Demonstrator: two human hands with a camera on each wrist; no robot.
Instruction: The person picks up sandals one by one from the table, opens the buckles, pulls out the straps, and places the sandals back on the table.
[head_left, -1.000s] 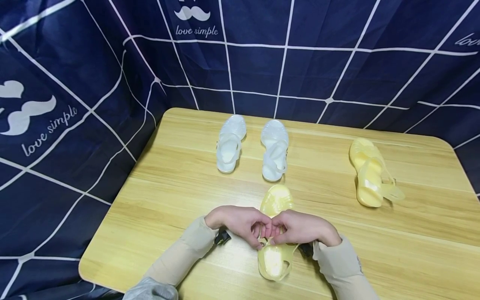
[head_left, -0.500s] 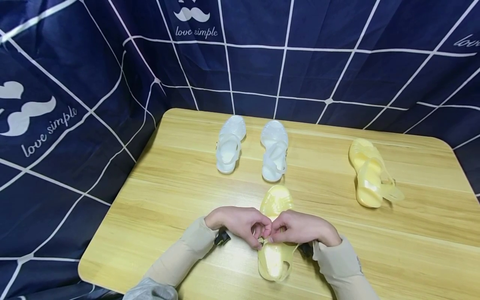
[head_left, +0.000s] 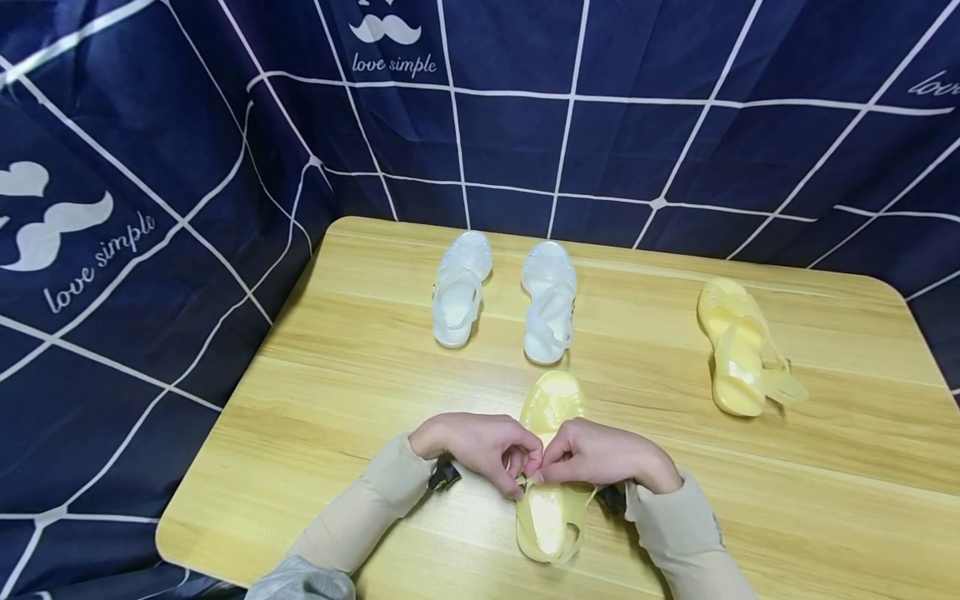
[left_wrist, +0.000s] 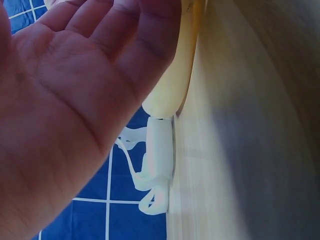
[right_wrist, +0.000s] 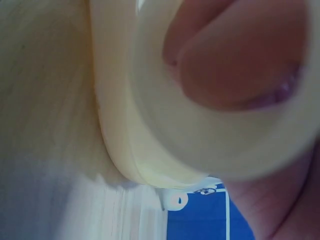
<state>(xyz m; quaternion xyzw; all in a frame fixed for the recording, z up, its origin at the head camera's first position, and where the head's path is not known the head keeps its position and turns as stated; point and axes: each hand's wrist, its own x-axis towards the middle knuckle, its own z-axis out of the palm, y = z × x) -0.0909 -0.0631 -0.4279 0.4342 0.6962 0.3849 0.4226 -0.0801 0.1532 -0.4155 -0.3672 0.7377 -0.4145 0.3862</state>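
Observation:
A yellow jelly sandal point(head_left: 555, 400) lies on the table in front of me, toe pointing away. At the left side of its ankle strap, near a small metal buckle point(head_left: 522, 482), both hands meet. My left hand point(head_left: 480, 442) pinches the strap by the buckle, its thumb low on the near side. Opposite it, my right hand point(head_left: 603, 454) pinches the strap with thumb and forefinger. In the right wrist view, a pale strap loop point(right_wrist: 200, 135) curves around the fingers. The fingers hide much of the strap and buckle.
A pair of white jelly sandals, the left one point(head_left: 459, 292) and the right one point(head_left: 549, 300), stands farther back on the wooden table point(head_left: 337, 350). Another yellow sandal point(head_left: 735, 350) lies to the right, its strap hanging loose. Dark blue cloth point(head_left: 510, 133) encloses the table's back and left.
My right thumb and fingers have drawn together and shifted slightly up and left along the strap. The left hand has barely moved; the sandals stay where they were.

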